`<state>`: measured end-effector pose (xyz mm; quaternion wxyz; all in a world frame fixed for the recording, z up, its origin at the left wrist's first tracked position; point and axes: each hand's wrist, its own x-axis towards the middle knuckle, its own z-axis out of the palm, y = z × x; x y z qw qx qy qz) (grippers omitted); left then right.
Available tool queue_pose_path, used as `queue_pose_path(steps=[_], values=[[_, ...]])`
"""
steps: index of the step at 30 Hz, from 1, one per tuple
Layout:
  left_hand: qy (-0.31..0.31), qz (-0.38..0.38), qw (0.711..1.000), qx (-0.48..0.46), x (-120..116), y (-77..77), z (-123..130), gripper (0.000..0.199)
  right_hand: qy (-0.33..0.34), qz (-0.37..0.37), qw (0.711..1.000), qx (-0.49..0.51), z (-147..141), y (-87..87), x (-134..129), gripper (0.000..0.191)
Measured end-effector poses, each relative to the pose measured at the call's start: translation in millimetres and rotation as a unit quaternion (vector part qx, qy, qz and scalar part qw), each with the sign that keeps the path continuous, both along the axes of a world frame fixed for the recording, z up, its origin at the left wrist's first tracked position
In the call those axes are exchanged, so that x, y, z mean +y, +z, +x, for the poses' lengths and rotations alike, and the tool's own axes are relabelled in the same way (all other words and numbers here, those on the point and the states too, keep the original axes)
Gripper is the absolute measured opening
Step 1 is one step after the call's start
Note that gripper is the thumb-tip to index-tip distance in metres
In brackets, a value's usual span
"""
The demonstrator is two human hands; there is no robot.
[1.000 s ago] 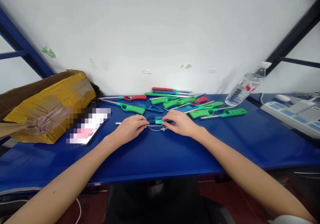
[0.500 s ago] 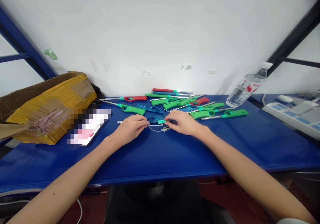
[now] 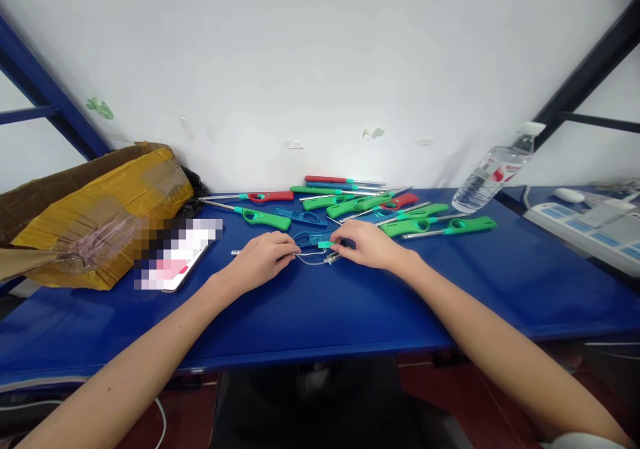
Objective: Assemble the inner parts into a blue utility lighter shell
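Note:
My left hand [image 3: 267,257] is closed around a thin metal lighter tube [image 3: 235,253]; its tip sticks out on the left, the rest is under my fingers. Thin pale wires [image 3: 311,260] run from my left fingertips toward my right hand. My right hand [image 3: 367,243] pinches a small teal trigger piece [image 3: 325,245] at a blue lighter handle half [image 3: 306,238], partly hidden by the fingers. Below the right fingers lies a small clear and metal part [image 3: 331,258], half covered. A second blue handle half [image 3: 300,217] lies just behind.
Several green gas lighters [image 3: 413,227] and a red lighter [image 3: 270,197] lie along the back. A taped cardboard box [image 3: 105,215] and a phone [image 3: 180,262] are at left. A water bottle [image 3: 493,175] leans on the right, near a white power strip [image 3: 590,232].
The metal tube in my left hand has slid slightly left. My right fingers and the teal piece have shifted a little to the right. Everything else stays in place.

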<state>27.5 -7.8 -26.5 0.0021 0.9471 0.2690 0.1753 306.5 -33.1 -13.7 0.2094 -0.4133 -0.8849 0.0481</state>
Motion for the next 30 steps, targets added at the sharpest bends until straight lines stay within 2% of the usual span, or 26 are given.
queue_pose_path(steps=[10, 16, 23, 30], values=[[0.009, -0.016, 1.000, 0.006, 1, -1.5, 0, 0.022, -0.019, -0.001, 1.000, 0.005, 8, 2.5, 4, 0.012], [0.019, -0.020, 1.000, 0.002, 3, 2.7, -4, 0.026, 0.008, -0.002, 1.000, 0.008, 10, 3.6, 0, 0.012], [0.032, -0.044, 0.998, 0.013, 6, 3.9, -9, 0.029, 0.018, -0.016, 0.999, 0.021, 23, -4.0, -3, 0.012], [0.029, -0.064, 0.997, 0.008, 4, 6.0, -7, 0.029, 0.038, -0.018, 0.999, 0.013, 20, -5.2, -5, 0.017]])
